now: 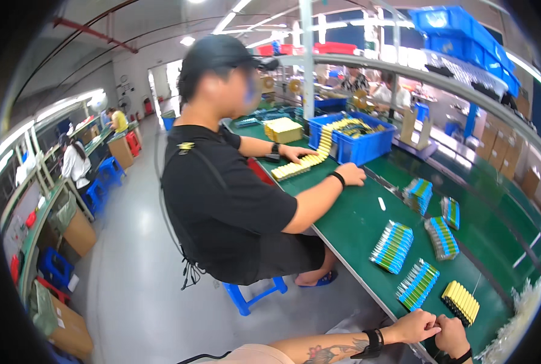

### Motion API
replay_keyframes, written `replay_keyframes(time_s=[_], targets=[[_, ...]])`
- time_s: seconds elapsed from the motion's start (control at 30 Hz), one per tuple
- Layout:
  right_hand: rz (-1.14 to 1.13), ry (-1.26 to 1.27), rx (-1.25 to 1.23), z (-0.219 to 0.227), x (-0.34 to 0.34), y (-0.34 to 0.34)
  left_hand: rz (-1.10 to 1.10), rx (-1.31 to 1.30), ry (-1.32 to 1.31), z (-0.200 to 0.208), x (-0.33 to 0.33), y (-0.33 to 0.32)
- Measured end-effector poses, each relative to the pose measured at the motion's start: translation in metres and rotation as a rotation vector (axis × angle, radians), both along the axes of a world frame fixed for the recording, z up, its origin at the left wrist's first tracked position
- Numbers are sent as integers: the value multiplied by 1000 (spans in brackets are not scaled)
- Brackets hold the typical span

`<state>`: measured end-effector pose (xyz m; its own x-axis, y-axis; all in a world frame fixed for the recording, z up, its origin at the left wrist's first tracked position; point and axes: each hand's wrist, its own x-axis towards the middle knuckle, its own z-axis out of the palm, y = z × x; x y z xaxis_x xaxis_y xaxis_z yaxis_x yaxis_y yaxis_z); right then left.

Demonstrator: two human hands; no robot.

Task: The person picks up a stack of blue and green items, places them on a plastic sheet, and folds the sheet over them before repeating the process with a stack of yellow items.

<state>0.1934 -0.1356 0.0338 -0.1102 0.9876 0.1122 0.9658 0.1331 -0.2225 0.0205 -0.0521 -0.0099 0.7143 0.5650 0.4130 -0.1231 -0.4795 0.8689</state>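
Observation:
My left hand (pixel 413 326) and my right hand (pixel 452 337) meet at the near edge of the green workbench. The fingers of both are curled and pressed together. Whatever they hold, if anything, is too small or hidden between them. Just beyond my right hand is a block of yellow cylindrical cells (pixel 461 302) with black ends. Closest to my left hand lies a row of blue and green cylindrical cells (pixel 418 285), and a similar bundle (pixel 392 246) sits farther back. Wide black bands circle both wrists.
A co-worker (pixel 222 176) in black sits at the left, hands on a yellow cell strip (pixel 298 167) running to a blue crate (pixel 352 139). More cell bundles (pixel 441 238) lie along the bench (pixel 355 224). White stringy material (pixel 519 321) hangs at right. A shelf (pixel 416 68) spans above.

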Motion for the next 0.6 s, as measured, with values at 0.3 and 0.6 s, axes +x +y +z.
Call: replay_keyframes(time_s=[0.3,0.6], targets=[[67,-97,-109,18,-26,-10,100,15,-66,-14,-6,-12],[-140,-85,6,5,-36,-18,129,3,-91,-12,-10,-16]])
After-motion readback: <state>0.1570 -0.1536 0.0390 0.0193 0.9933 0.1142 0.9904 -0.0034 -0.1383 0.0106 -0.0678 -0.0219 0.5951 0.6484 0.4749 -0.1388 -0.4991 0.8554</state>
